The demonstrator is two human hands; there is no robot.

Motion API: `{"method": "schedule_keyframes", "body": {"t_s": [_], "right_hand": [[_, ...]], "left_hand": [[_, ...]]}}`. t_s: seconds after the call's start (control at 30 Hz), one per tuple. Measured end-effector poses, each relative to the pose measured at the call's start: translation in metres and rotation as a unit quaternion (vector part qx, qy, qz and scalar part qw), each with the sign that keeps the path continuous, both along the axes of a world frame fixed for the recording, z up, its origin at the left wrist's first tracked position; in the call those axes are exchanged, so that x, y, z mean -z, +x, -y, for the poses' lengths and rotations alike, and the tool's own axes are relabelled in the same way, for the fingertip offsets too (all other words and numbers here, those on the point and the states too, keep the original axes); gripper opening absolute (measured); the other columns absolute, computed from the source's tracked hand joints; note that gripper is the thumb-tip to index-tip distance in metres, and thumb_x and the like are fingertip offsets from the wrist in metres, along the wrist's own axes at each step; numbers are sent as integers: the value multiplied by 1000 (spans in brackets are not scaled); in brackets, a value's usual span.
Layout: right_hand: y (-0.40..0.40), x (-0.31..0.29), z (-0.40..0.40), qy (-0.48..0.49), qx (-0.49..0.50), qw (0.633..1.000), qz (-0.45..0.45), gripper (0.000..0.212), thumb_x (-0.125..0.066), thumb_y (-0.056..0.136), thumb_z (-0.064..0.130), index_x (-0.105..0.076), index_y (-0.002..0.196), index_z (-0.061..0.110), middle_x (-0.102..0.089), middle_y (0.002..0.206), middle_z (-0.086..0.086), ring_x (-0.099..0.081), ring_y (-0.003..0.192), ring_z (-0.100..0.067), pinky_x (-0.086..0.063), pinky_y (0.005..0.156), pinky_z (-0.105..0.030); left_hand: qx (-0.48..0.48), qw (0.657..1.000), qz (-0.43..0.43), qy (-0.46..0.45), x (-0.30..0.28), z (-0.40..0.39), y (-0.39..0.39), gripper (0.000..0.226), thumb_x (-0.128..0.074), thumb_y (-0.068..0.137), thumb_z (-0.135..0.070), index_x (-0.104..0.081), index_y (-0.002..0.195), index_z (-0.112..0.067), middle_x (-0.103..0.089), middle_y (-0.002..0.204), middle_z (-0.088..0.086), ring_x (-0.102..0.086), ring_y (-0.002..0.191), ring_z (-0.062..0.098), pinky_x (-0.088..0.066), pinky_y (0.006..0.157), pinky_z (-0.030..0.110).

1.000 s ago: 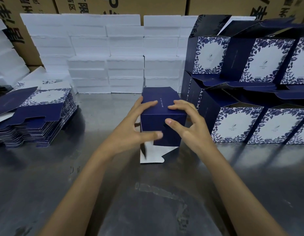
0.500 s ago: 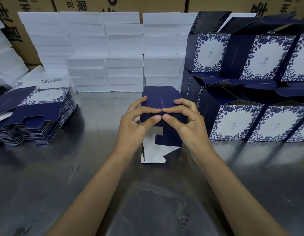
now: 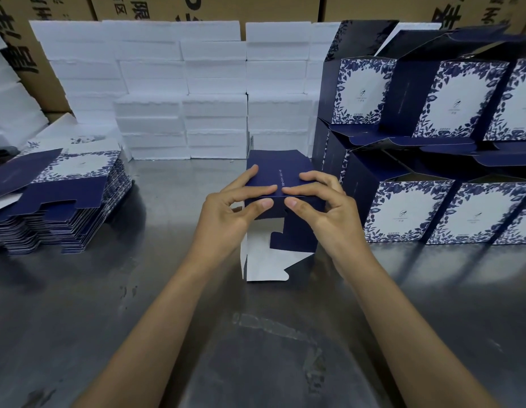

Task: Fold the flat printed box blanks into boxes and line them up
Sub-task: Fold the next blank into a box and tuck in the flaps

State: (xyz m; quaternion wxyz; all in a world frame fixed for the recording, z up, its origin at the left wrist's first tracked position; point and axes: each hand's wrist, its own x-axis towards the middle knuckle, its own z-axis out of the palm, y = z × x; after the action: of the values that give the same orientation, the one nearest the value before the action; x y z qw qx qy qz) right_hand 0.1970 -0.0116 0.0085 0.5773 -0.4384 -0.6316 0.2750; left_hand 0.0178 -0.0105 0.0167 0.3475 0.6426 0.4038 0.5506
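Blanks [image 3: 58,201] sit stacked flat at your far left on the steel table [image 3: 79,304], navy flaps and floral print facing up, well apart from your hands. Behind them and across the back runs a wall of white foam blocks [image 3: 182,89], with brown cartons [image 3: 226,7] above it. Your left hand [image 3: 223,213] grips the half-formed box [image 3: 281,178] at the table's middle: fingers curled over its navy top panel, thumb pressed against the near face just under the fold. Your right hand [image 3: 326,210] mirrors it, fingers bent over the top edge and thumb pinching from the front, so the two index fingertips nearly meet at the crease. Below your thumbs a notched navy flap and a white inner flap [image 3: 264,266] hang loose, the white one touching the table. Just beside the box on the right, finished boxes [image 3: 409,213] stand in two tiers, floral panels toward you, lids open.
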Motion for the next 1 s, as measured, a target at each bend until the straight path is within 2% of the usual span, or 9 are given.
{"method": "schedule_keyframes", "body": {"t_s": [0.1, 0.23, 0.3, 0.4, 0.5, 0.63, 0.73, 0.87, 1.0], "right_hand": [[5, 2, -1, -18, -28, 999, -16, 28, -78, 89, 20, -75, 113, 37, -54, 141, 15, -47, 134, 2, -41, 109, -22], [17, 3, -10, -84, 3, 981, -176, 46, -65, 98, 38, -53, 142, 39, -52, 148, 18, -50, 133, 4, -42, 110, -23], [21, 6, -16, -138, 23, 972, -189, 39, -57, 103, 28, -55, 141, 31, -59, 142, 10, -56, 130, -6, -43, 110, -31], [16, 11, -16, -179, -56, 974, -129, 43, -60, 87, 27, -64, 131, 30, -70, 128, 9, -61, 124, -11, -47, 102, -35], [9, 8, -10, -148, -98, 977, -121, 53, -65, 82, 36, -61, 134, 38, -65, 135, 18, -56, 130, -2, -44, 108, -32], [13, 0, -5, -101, -78, 982, -135, 54, -71, 86, 41, -58, 139, 40, -55, 148, 12, -48, 138, -1, -36, 120, -35], [13, -5, -2, -85, -67, 983, -146, 55, -74, 83, 38, -60, 136, 34, -49, 154, 4, -48, 140, -9, -35, 120, -39], [16, -8, 0, -72, -67, 987, -128, 54, -80, 83, 22, -62, 133, 26, -41, 158, 8, -49, 138, -10, -39, 118, -42], [22, -7, -2, -75, -71, 990, -100, 48, -76, 87, 7, -64, 130, 24, -40, 157, 12, -46, 141, -11, -40, 117, -45]], "left_hand": [[-7, 1000, 16, 3, 2, 0, 1, 28, -74, 88, -11, -76, 105, -32, -55, 146, -9, -52, 128, -7, -48, 98, 15], [-60, 994, 85, 22, 4, -6, -5, 32, -65, 96, -10, -68, 125, -22, -62, 137, -4, -57, 126, 1, -50, 103, 24], [-88, 989, 111, 35, 3, -9, -6, 32, -56, 102, -10, -61, 132, -20, -66, 128, -7, -62, 117, 1, -51, 93, 17], [-96, 987, 124, 21, 6, -10, 0, 29, -45, 107, -12, -52, 128, -31, -65, 126, -5, -65, 109, 2, -51, 82, 14], [-80, 985, 141, -51, 12, -10, 4, 28, -41, 108, -17, -47, 120, -41, -69, 114, -17, -68, 86, -1, -51, 63, 15], [-59, 985, 95, -133, 20, -11, 4, 19, -51, 105, -16, -52, 112, -33, -73, 87, -28, -69, 77, -6, -51, 63, 10], [-36, 981, 22, -187, 21, -9, 6, 8, -64, 97, -14, -65, 105, -15, -76, 84, -7, -68, 72, 6, -50, 64, 18], [10, 948, -33, -316, 20, -6, 8, 23, -67, 96, -21, -65, 84, -2, -64, 51, -3, -43, 35, 7, -30, 35, 17], [108, 905, 3, -412, 19, -7, 5, 22, -62, 99, -21, -66, 105, 0, -65, 61, 4, -39, 36, 6, -25, 30, 16]]}}
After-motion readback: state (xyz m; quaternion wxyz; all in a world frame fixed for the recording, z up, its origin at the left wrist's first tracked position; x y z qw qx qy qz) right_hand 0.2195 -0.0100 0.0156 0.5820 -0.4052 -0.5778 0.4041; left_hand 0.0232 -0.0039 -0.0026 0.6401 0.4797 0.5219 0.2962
